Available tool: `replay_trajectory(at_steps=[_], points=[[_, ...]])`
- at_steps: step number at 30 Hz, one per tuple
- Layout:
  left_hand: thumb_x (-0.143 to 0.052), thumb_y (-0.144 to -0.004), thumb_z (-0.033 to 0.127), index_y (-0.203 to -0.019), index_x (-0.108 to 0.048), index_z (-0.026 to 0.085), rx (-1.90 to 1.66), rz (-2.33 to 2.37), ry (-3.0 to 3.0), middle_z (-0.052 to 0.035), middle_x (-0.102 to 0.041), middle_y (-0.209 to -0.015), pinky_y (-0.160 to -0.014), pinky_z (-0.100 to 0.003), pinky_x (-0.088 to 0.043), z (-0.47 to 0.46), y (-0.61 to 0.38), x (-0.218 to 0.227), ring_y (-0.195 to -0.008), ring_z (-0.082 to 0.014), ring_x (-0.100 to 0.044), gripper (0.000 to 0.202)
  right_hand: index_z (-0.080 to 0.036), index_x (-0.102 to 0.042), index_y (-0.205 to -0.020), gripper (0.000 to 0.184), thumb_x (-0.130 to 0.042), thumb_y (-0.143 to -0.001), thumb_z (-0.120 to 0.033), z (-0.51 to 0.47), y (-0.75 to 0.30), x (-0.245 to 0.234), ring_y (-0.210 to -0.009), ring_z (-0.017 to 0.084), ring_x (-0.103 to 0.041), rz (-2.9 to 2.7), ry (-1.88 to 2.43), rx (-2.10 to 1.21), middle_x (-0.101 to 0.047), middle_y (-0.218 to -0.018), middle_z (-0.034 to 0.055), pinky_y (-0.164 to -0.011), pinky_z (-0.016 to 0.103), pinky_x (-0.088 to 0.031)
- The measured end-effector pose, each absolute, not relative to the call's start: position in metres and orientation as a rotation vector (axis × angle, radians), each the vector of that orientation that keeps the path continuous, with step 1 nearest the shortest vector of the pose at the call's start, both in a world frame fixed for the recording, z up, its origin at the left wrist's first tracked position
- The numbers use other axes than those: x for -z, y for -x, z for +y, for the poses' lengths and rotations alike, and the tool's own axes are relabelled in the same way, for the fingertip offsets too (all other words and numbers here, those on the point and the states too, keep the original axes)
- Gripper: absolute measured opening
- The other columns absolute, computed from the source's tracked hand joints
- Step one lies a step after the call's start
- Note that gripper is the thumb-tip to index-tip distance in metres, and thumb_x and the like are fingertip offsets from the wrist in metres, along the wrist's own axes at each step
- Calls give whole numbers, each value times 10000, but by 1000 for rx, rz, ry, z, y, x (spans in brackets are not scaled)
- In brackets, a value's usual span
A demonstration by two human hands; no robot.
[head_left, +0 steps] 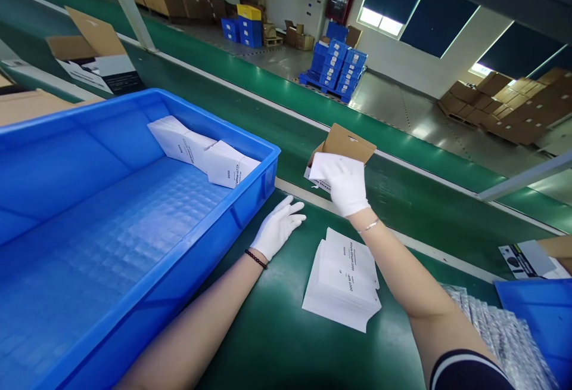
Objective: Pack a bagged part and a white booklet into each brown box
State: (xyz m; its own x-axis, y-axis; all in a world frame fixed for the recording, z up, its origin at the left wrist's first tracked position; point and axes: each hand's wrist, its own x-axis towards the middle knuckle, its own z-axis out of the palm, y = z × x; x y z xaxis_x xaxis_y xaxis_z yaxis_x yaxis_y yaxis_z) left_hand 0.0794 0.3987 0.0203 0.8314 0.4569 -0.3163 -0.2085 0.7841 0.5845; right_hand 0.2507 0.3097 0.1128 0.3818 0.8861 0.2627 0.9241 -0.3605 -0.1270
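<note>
the gloved right hand (348, 194) has its fingers bent over a white booklet (318, 166), holding it at the mouth of an open carton (353, 141); the thumb is hidden, so i cannot tell how firm the grip is. the carton's brown flap stands up on the far side, which seems to leave the near side free for the hand. the gloved left hand (277, 227) holds nothing, its fingers loosely spread near the corner of the blue tray (223, 223); whether it touches the green work surface (268, 342), i cannot tell. the booklet stack (342, 282) lies beside the right forearm, probably to keep the reach short. similar printed stacks (227, 166) sit along the tray's far wall, perhaps for support.
</note>
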Motion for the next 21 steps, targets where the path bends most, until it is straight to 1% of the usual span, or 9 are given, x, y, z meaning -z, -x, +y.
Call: replay_trajectory(at_steps=[2, 4, 6, 9, 12, 15, 17, 18, 21], points=[[-629, -862, 216, -1430, -453, 161, -354, 454, -558, -174, -641, -1264, -844, -330, -536, 401, -80, -17, -896, -191, -698, 597, -120, -514, -1371, 414, -451, -962, -128, 317, -274, -116, -1277, 385, -407, -1454, 2607, 269, -499, -1355, 217, -1024, 519, -369], [-625, -864, 209, -1403, -485, 153, -343, 445, -561, -169, -656, -1235, -880, -342, -524, 402, -81, -16, -923, -198, -696, 560, -127, -497, -1382, 424, -527, -982, -265, 322, -288, -109, -1211, 380, -473, -1402, 2719, 99, -524, -1323, 211, -989, 500, -411], [-613, -867, 192, -1375, -512, 137, -342, 456, -562, -165, -671, -1199, -882, -340, -521, 401, -82, -17, -919, -201, -697, 521, -154, -468, -1403, 512, -605, -959, -371, 320, -293, -98, -1201, 356, -492, -1447, 2673, -84, -526, -1334, 183, -997, 473, -420], [-573, -878, 172, -1343, -534, 121, -343, 489, -562, -158, -689, -1153, -878, -343, -523, 400, -81, -20, -897, -202, -700, 469, -162, -431, -1422, 544, -616, -948, -352, 303, -287, -87, -1266, 319, -447, -1533, 2508, -45, -479, -1394, 160, -1036, 439, -400], [-549, -892, 172, -1327, -546, 121, -344, 491, -563, -153, -690, -1151, -895, -349, -520, 399, -81, -24, -906, -204, -699, 438, -163, -476, -1391, 451, -537, -983, -346, 277, -277, -94, -1299, 326, -417, -1520, 2482, 178, -463, -1416, 156, -1060, 451, -382], [-551, -890, 172, -1324, -550, 114, -342, 486, -571, -160, -682, -1169, -908, -354, -516, 397, -82, -25, -924, -210, -696, 438, -183, -517, -1374, 445, -480, -1006, -431, 257, -275, -105, -1109, 364, -570, -1287, 2703, 38, -582, -1276, 173, -893, 467, -502], [-551, -884, 165, -1332, -544, 106, -337, 483, -589, -163, -679, -1172, -920, -362, -512, 396, -83, -26, -930, -213, -695, 451, -186, -498, -1402, 504, -498, -995, -482, 250, -277, -110, -976, 368, -629, -1144, 2803, -169, -631, -1189, 180, -785, 451, -539], [-548, -884, 162, -1337, -540, 104, -332, 483, -597, -163, -679, -1172, -927, -365, -509, 395, -82, -26, -932, -214, -694, 457, -184, -484, -1417, 524, -513, -989, -485, 248, -278, -112, -961, 367, -636, -1113, 2815, -220, -635, -1186, 181, -778, 446, -541], [-533, -892, 164, -1347, -530, 98, -323, 495, -604, -162, -682, -1164, -929, -363, -508, 395, -80, -25, -931, -213, -694, 459, -177, -475, -1429, 527, -554, -977, -436, 238, -271, -118, -1076, 365, -602, -1161, 2773, -91, -590, -1289, 170, -886, 454, -513]])
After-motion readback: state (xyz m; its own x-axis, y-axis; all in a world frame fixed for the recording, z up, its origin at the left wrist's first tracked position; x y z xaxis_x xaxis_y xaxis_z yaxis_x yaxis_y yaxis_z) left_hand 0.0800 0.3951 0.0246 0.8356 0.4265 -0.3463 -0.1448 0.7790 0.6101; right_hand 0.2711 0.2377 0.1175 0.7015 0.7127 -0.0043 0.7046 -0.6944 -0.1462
